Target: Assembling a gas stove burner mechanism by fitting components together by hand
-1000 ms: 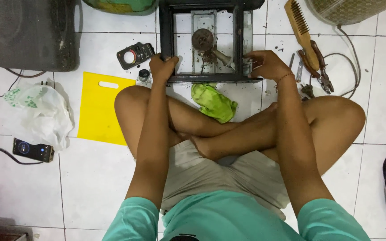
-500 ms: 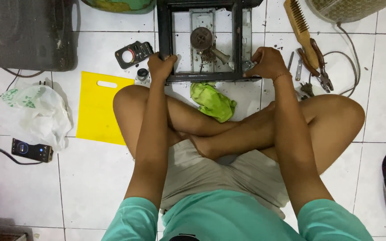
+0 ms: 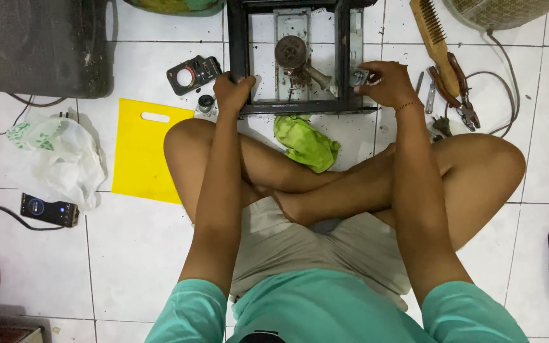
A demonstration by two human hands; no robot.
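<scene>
Seen from above: white tiled floor (image 3: pixel 128 267), with crossed bare legs, beige shorts and a teal shirt at the bottom.

Top left, a large dark grey case (image 3: pixel 33 44). Top centre, just beyond the knees, a black metal frame (image 3: pixel 239 57), open and rectangular, with a rusty round burner part (image 3: pixel 290 51) and a grey metal plate inside.

Left of the legs, a flat yellow plastic sheet (image 3: pixel 141 152) with a handle slot; further left, a crumpled white plastic bag (image 3: pixel 65 159), and below it a small black device (image 3: pixel 49 210) with a cable.

Between frame and shins, a crumpled green cloth (image 3: pixel 303 141). Just left of the frame, a black clamp meter (image 3: pixel 192 73) with a small dark round cap (image 3: pixel 206 103) beside it. Right of the frame, a wooden wire brush (image 3: pixel 433 32), and red-handled pliers (image 3: pixel 459 92) near a grey cable.

Left hand (image 3: pixel 233 92) on the frame's near left corner, fingers curled tight over the bar. Right hand (image 3: pixel 386 82) at the frame's near right side, fingertips bunched together, pinching a small grey metal fitting (image 3: pixel 358 76) against the frame.
</scene>
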